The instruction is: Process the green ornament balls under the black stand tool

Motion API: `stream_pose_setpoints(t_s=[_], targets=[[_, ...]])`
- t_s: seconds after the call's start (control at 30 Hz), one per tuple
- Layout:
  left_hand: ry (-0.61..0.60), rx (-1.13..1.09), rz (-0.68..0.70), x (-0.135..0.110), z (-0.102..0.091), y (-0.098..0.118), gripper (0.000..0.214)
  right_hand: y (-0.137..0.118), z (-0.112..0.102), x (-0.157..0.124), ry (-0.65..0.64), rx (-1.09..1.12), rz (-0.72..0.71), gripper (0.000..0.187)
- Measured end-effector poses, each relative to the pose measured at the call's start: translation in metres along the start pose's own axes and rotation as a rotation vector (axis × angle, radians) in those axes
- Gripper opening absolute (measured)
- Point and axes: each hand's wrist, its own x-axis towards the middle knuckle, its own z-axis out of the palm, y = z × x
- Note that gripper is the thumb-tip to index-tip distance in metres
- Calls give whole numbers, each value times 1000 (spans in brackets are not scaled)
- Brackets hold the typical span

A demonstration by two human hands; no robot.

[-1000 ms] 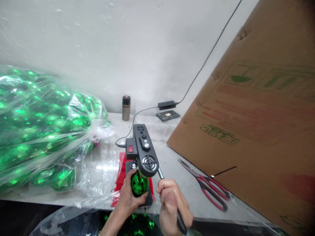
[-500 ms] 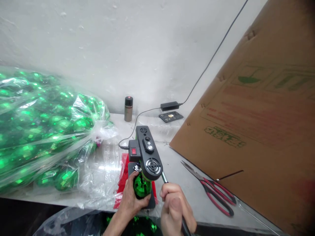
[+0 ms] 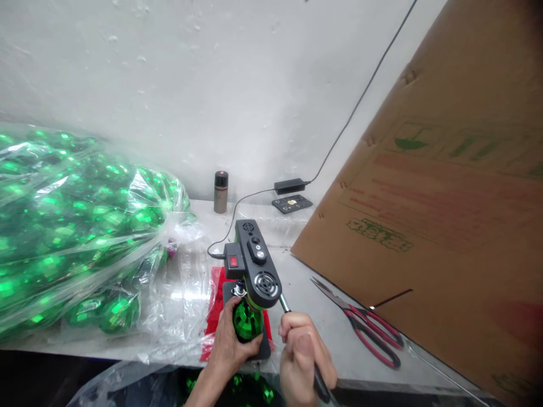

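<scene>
A small black press machine with a red switch stands near the table's front edge on a red mat. My left hand is closed round a shiny green faceted ball held under the machine's head. My right hand is a fist round the machine's lever handle, whose metal rod runs up to the head.
A big clear plastic bag of green balls fills the left side. Red-handled pliers lie to the right, beside a leaning cardboard sheet. A small canister, a power adapter and a black device sit by the wall.
The view has shifted slightly. Both hands keep their grips; the lever and ball stay in nearly the same position under the machine head.
</scene>
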Motion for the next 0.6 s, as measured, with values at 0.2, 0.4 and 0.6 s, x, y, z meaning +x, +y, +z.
stream_pose_setpoints(t_s=[0.2, 0.4, 0.6], targets=[[38, -11, 17, 2, 4, 3, 85, 6, 4, 6, 20, 26, -98, 47], [88, -3, 68, 3, 5, -1, 81, 8, 5, 7, 22, 32, -140, 46], [75, -14, 63, 5, 3, -1, 81, 13, 4, 3, 23, 40, -144, 47]])
